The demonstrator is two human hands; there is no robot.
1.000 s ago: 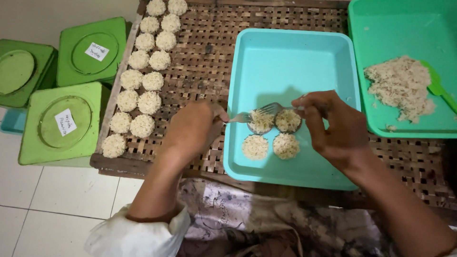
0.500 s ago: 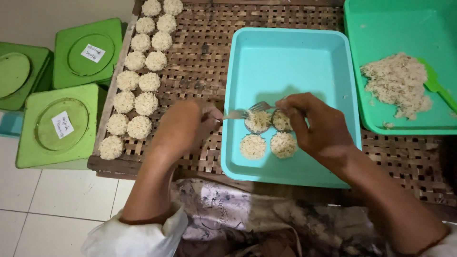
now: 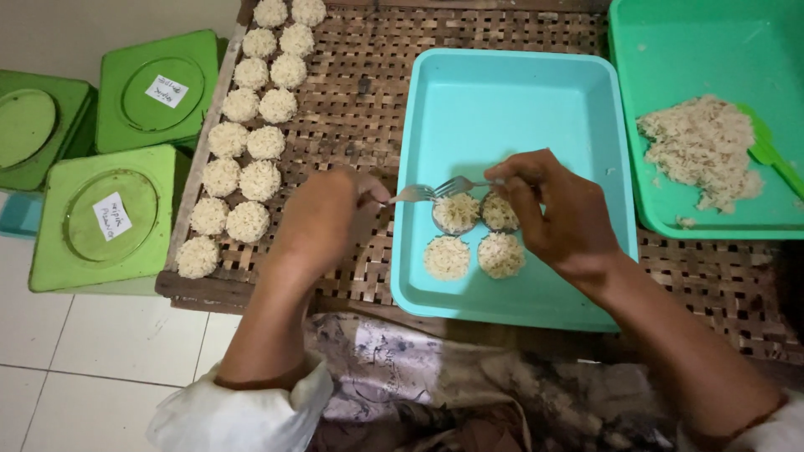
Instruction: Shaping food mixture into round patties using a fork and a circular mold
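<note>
My left hand (image 3: 322, 222) is closed around the handle of a spoon (image 3: 412, 194), which lies nearly level with its long axis running left to right, the bowl pointing right over the near left part of the light blue tray (image 3: 502, 84). My right hand (image 3: 557, 209) is pinched on the handle of a fork (image 3: 456, 184), also lying left to right, its tines pointing left so they meet the spoon's bowl just above the rice. Both tips hover over a round rice cake (image 3: 456, 213) in the tray; I cannot tell whether they touch it. Three more rice cakes (image 3: 501, 254) sit close around it, two nearer to me and one partly under my right fingers. The tray rests on a woven bamboo counter (image 3: 352, 100), where two rows of finished rice cakes (image 3: 251, 142) run along the left edge. To the right, a green tray (image 3: 670, 33) holds a loose heap of rice (image 3: 699, 146)
</note>
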